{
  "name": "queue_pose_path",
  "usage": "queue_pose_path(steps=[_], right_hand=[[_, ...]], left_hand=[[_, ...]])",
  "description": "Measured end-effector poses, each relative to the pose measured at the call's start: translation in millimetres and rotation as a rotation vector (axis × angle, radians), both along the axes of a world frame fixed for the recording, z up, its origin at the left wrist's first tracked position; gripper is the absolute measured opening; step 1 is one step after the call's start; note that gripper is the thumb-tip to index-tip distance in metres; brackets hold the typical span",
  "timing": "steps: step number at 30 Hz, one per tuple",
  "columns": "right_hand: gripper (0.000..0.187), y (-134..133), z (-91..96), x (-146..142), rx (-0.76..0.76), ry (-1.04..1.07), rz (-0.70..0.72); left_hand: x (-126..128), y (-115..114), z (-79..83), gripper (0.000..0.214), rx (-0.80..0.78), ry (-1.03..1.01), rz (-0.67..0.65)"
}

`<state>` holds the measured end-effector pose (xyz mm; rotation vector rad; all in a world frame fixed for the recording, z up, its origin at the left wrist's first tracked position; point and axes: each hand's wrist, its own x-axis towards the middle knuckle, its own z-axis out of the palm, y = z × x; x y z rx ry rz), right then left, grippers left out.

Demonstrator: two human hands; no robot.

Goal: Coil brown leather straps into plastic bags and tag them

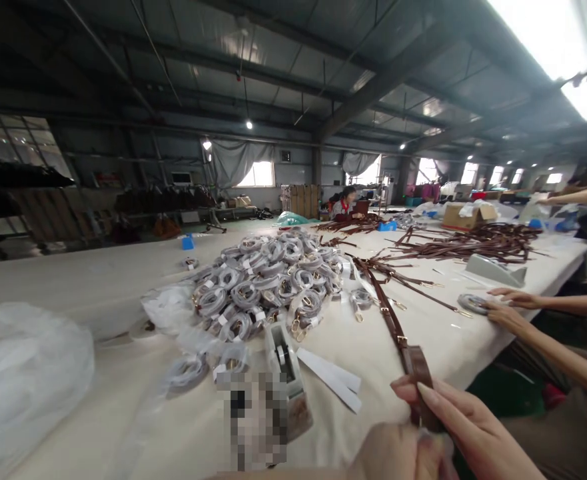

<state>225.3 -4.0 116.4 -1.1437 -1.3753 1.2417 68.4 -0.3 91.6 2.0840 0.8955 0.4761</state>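
Observation:
My right hand (466, 417) pinches a folded brown leather strap (418, 363) between thumb and fingers at the table's near edge. Gold buckles show along the strap, which trails away across the table to other straps. Just below, my left hand (403, 450) is closed at the strap's lower end; its fingers are blurred, with something pale and translucent at their tips. To the left of my hands stands a grey tape dispenser (292, 393), with white paper strips (330, 377) beside it.
A big heap of coiled, wrapped straps (268, 280) covers the middle of the table (108, 273). Clear plastic (28, 380) lies at left. Loose brown straps (473, 243) are piled at far right. A co-worker's hands (510, 310) hold a coil at right; another person (344, 205) sits beyond.

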Motion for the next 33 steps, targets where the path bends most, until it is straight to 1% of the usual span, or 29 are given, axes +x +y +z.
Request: queue_pose_path(steps=[2,3,5,7,8,10,13,14,15,16,17,19,20,21,23,26,31,33], right_hand=[[0.056,1,18.2,3,-0.005,0.005,0.084],[0.056,2,27.7,7,-0.002,0.019,0.077],[0.054,6,47.4,16,0.031,0.075,-0.029],[0.047,10,65.3,26,0.089,0.149,-0.163],[0.045,11,72.3,30,0.115,0.176,-0.197],[0.042,9,80.5,32,0.135,0.173,-0.181],[0.041,-1,80.5,29,0.121,0.126,-0.012],[0.042,-4,79.0,28,0.119,0.117,0.040],[0.043,-6,77.7,28,0.128,0.120,0.060],[0.041,-7,76.7,28,0.134,0.130,0.048],[0.039,-7,76.1,30,0.129,0.144,0.008],[0.040,-5,75.2,33,0.098,0.172,-0.090],[0.042,-4,74.5,34,0.084,0.178,-0.115],[0.043,-4,73.5,33,0.072,0.181,-0.106],[0.044,-5,70.4,29,0.060,0.196,-0.028],[0.042,-11,65.7,17,0.069,0.224,0.059],[0.044,-9,64.2,7,0.151,0.072,0.060],[0.045,-7,58.8,6,0.130,0.057,0.071]], left_hand=[[8,8,20.5,0.067,0.102,-0.053,0.086],[12,10,29.5,0.067,0.128,-0.077,0.080],[20,9,42.6,0.068,0.128,-0.111,-0.013],[28,4,50.7,0.068,0.099,-0.149,-0.108],[32,2,54.1,0.069,0.089,-0.183,-0.113],[39,0,62.2,0.070,0.040,-0.285,-0.067],[45,3,77.2,0.072,-0.083,-0.448,0.023],[45,4,81.3,0.072,-0.115,-0.485,0.039],[46,5,84.2,0.072,-0.134,-0.508,0.038],[46,6,85.4,0.072,-0.143,-0.520,0.032],[46,5,85.0,0.072,-0.149,-0.522,0.017],[47,3,80.1,0.071,-0.154,-0.509,-0.022],[46,1,76.5,0.070,-0.156,-0.502,-0.034],[46,0,72.8,0.070,-0.162,-0.500,-0.036],[44,-1,66.5,0.070,-0.179,-0.518,-0.022],[38,1,62.7,0.069,-0.185,-0.574,0.016],[26,5,69.4,0.066,-0.173,-0.634,0.018],[21,5,72.0,0.066,-0.218,-0.659,-0.002]])
